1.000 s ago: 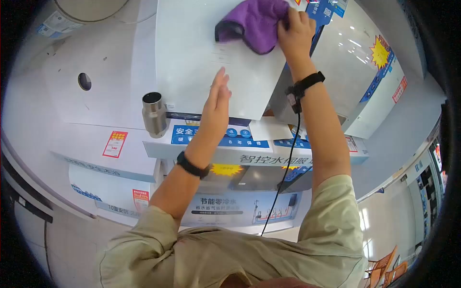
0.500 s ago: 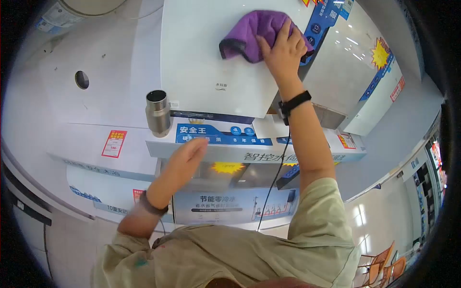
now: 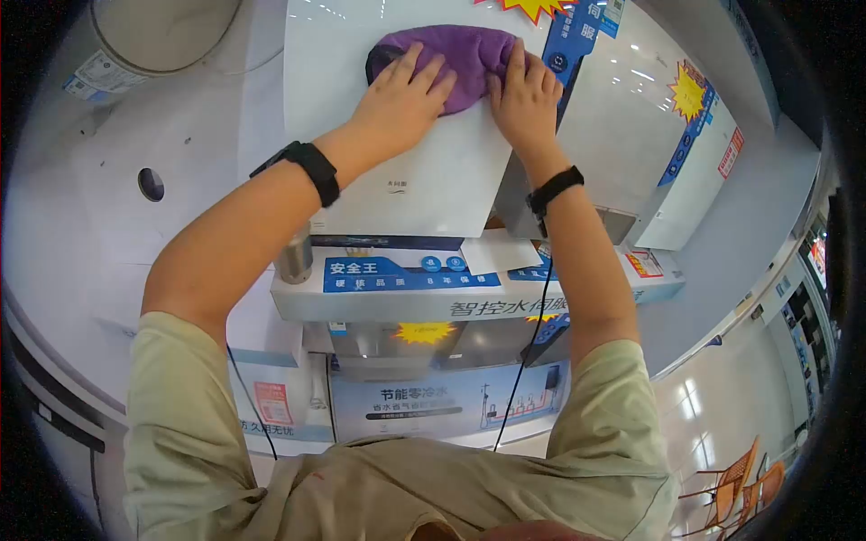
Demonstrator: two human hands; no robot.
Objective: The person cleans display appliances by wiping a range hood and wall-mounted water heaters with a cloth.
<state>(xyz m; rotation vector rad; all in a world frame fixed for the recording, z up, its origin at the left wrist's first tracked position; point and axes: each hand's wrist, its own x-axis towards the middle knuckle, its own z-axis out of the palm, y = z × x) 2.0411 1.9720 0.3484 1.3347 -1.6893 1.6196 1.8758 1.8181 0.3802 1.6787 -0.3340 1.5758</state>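
A purple cloth (image 3: 465, 59) with a dark edge lies bunched against the glossy white front panel (image 3: 433, 194) of a boxy appliance. My left hand (image 3: 401, 97) grips its lower left part, fingers bent over the fabric. At the cloth's right end, my right hand (image 3: 526, 101) has hold of it, fingers pointing up. Both hands press the cloth to the panel. My left forearm partly hides a steel bottle-shaped container (image 3: 295, 259) below the panel's lower left corner.
Right of the panel stands another silver-grey appliance (image 3: 622, 117) with a yellow star sticker (image 3: 687, 92). A ledge (image 3: 379, 307) with blue printed labels runs below. A thin black cable (image 3: 523, 361) hangs by my right arm. Orange chairs (image 3: 735, 487) stand at lower right.
My left hand has risen from near the ledge onto the cloth. The cloth is spread wider to the left, with my right hand still on it. My left arm now covers most of the steel container.
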